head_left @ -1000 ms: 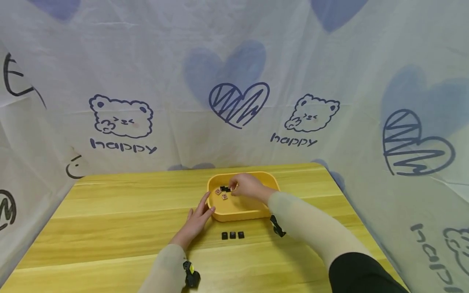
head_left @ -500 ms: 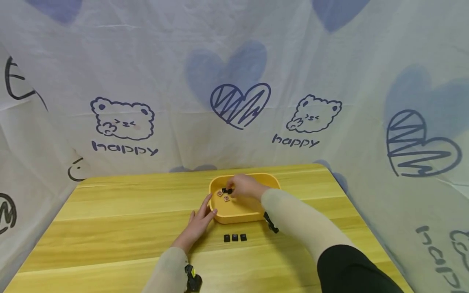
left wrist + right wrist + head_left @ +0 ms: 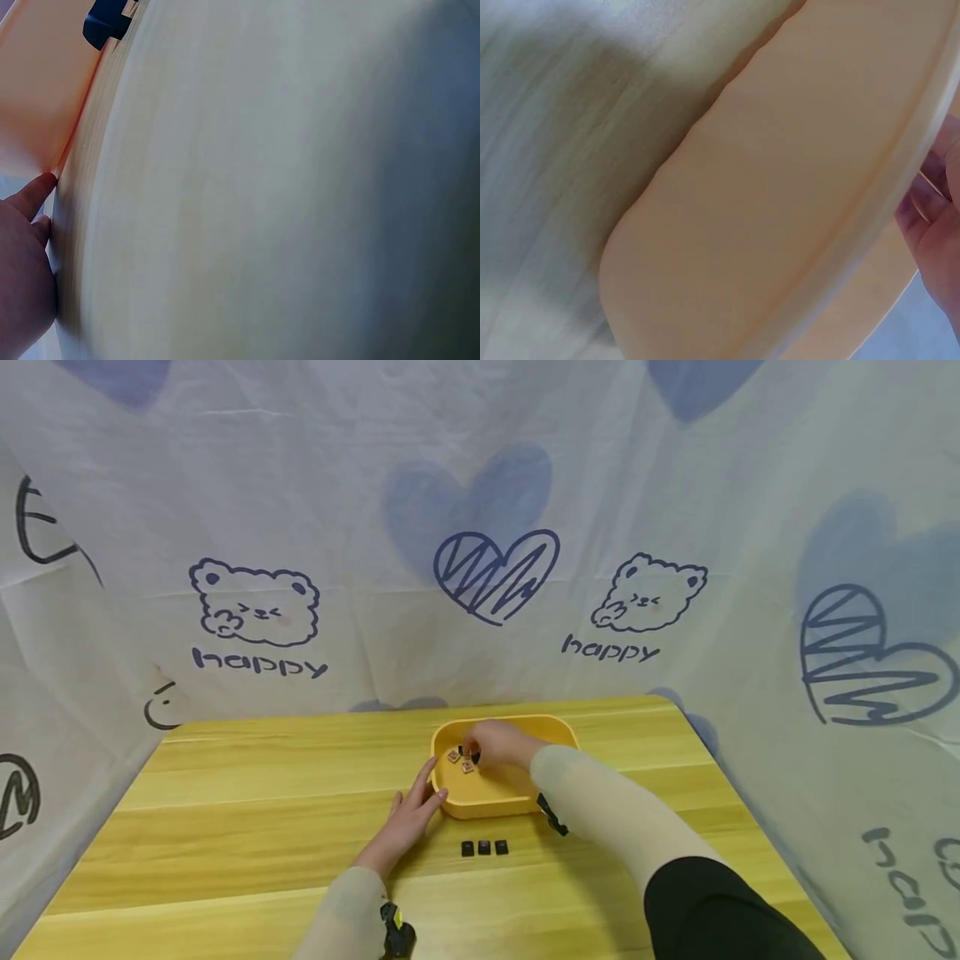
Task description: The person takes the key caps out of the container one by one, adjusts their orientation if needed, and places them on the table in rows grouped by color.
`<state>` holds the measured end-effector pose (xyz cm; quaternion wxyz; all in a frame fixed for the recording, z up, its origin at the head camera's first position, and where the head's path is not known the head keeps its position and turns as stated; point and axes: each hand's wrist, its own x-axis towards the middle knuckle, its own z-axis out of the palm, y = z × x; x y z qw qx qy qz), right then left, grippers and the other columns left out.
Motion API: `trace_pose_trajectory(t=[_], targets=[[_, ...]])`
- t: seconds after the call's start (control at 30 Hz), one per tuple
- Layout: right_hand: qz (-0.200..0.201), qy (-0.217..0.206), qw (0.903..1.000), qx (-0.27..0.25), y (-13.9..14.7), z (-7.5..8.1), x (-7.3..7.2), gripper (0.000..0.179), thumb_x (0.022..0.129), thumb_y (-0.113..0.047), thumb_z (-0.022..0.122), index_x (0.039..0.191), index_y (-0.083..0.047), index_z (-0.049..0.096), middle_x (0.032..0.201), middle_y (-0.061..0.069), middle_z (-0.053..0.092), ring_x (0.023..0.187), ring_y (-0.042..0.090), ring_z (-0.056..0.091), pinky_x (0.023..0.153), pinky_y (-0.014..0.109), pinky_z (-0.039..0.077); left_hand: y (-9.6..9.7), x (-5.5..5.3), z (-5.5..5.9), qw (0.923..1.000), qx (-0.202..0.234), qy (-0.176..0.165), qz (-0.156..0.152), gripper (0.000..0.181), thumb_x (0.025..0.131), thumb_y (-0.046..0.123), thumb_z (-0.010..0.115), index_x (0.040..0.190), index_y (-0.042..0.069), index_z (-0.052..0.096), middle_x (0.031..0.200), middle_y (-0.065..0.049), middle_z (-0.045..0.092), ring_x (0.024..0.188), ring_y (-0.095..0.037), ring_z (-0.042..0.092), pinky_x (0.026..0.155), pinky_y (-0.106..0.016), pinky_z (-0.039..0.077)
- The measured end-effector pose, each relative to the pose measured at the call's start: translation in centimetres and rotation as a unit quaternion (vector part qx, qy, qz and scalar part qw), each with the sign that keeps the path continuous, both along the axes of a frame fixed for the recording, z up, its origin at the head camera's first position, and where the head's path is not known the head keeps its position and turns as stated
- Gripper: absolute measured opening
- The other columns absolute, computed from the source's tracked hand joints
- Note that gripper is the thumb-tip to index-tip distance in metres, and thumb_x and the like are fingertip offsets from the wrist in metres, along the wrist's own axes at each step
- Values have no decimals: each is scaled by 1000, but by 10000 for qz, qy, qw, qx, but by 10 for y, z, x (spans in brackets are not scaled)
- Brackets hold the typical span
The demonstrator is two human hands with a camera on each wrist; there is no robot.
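Note:
A yellow tray [image 3: 491, 810] stands on the table, and my left hand [image 3: 405, 827] touches its near left corner with outstretched fingers. In the left wrist view, a fingertip [image 3: 46, 182] meets the tray's side. My right hand [image 3: 504, 743] reaches down inside the tray with bent fingers. Right at its fingertips lies a small black keycap [image 3: 476, 758]; whether they pinch it is hidden. Another black keycap [image 3: 461, 750] shows just left of them. Two pinkish square pieces with dark centres lie close by, a farther one [image 3: 453, 757] and a nearer one [image 3: 468, 767].
Three black keycaps stand in a row on the wooden table [image 3: 262, 827] before the tray, with the middle keycap [image 3: 484, 847] between its neighbours. A printed cloth [image 3: 360, 610] hangs behind the table and along its sides.
My right hand has shifted slightly left and down over the black keycaps, covering more of them. One black keycap has moved a little towards me. The left hand stays at the tray's corner.

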<state>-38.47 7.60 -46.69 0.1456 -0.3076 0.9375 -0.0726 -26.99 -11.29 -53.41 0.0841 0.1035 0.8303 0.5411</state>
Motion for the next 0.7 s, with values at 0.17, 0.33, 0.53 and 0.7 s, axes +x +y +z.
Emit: trace_pose_trajectory(t=[0.17, 0.33, 0.53, 0.7], targets=[[187, -144, 9997, -10, 2, 3, 3, 30, 79, 5, 76, 104, -11, 74, 91, -3, 66, 86, 13, 59, 78, 27, 51, 0, 0, 1, 10000, -48, 30, -2, 63, 106, 32, 43, 159, 21, 10, 147, -23, 40, 140, -33, 32, 112, -55, -15], [120, -342, 9993, -73, 4, 1, 4, 27, 77, 8, 75, 93, -13, 73, 84, -5, 62, 79, 12, 57, 72, 25, 50, 1, 2, 3, 10000, -82, 41, 6, 64, 106, 32, 44, 159, 21, 11, 147, -23, 41, 140, -33, 33, 112, -55, -14], [155, -445, 9989, -63, 9, 0, 5, 25, 78, 7, 74, 89, -16, 71, 81, -6, 60, 75, 11, 55, 67, 25, 49, 1, 2, 4, 10000, -54, 36, 33, 63, 106, 31, 44, 158, 21, 12, 147, -23, 41, 140, -33, 32, 112, -55, -14], [191, -546, 9982, -147, 14, 3, 8, 26, 77, 8, 72, 92, -14, 72, 82, -6, 60, 75, 12, 53, 67, 25, 47, 1, 2, 4, 10000, -34, 48, 28, 62, 106, 30, 44, 158, 19, 12, 147, -24, 40, 140, -35, 31, 112, -56, -14]])
